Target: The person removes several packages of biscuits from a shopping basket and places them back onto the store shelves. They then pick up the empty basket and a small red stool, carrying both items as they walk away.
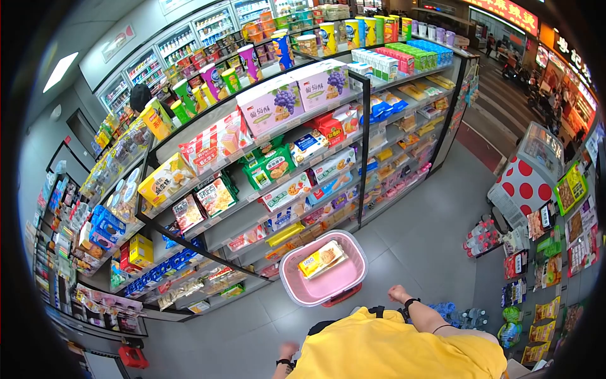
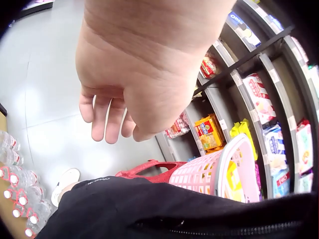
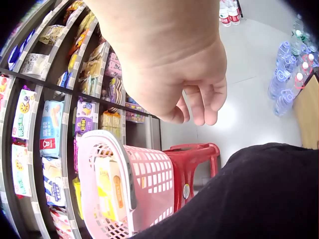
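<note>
My left hand point(image 1: 288, 350) hangs low beside my body, holding nothing. Its fingers point(image 2: 115, 117) dangle loosely in the left wrist view. On the other side, my right hand point(image 1: 399, 294) is also bare of any object, with loosely curled fingers point(image 3: 204, 107). Between the two hands and in front of my body stands a pink shopping basket point(image 1: 297, 292). A yellow-and-white snack package point(image 1: 323, 259) lies inside it. Against the basket's near side is a red plastic part point(image 3: 192, 164). Neither hand touches the basket.
A long snack shelf point(image 1: 363, 158) runs just beyond the basket, with tall chip cans point(image 1: 282, 49) on top. Bottled water point(image 3: 284, 79) stands on the floor to the right. A polka-dot freezer point(image 1: 521, 183) and hanging snack bags point(image 1: 543, 331) line the right side.
</note>
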Motion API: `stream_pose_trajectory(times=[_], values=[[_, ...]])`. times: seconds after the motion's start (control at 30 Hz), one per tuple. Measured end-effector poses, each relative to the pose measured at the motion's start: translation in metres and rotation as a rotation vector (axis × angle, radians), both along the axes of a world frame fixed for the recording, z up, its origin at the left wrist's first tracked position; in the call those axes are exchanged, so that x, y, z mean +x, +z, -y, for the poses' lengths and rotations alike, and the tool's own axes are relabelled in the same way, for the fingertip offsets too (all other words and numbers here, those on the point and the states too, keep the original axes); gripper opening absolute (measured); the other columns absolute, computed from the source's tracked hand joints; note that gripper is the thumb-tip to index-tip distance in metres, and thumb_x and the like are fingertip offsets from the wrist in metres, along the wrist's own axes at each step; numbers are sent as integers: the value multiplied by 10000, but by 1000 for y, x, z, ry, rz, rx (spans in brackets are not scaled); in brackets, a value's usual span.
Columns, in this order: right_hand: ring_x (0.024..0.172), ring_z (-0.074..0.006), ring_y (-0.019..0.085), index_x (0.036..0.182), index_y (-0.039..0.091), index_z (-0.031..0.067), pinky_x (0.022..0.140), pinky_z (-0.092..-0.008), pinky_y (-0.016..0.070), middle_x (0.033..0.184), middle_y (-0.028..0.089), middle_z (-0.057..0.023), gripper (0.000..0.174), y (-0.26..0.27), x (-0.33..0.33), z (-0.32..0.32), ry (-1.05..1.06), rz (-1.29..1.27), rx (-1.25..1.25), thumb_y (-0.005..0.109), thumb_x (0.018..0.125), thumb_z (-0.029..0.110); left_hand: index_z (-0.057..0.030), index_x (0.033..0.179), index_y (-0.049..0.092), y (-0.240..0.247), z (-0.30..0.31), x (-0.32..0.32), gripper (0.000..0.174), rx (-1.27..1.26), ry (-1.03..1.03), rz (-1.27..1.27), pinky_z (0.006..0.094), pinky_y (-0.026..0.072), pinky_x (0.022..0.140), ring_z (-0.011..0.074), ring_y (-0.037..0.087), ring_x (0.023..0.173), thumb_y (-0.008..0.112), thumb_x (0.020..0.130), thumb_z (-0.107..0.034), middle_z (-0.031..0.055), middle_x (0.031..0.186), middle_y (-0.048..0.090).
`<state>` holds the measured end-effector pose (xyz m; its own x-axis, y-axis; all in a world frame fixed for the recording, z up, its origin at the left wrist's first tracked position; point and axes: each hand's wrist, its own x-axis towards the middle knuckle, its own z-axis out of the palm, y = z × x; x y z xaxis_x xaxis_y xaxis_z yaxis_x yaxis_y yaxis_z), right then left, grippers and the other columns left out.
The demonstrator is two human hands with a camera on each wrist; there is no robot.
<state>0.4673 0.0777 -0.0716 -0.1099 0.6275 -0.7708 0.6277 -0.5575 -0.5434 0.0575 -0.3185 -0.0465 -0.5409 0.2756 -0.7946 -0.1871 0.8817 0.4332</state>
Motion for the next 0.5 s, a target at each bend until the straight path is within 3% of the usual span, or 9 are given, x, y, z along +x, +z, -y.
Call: stream_pose_trajectory(times=[0.5], values=[[624,-194,664,866,627,32,555,-313,551,738,669,-91,101,-8,2,-5,-50,-15,-16,633,816,120,-20,973,643,-15,-24,-18,229,30,-59,2,306,488,593,175,681,701,616,870,-223,82,813,711]])
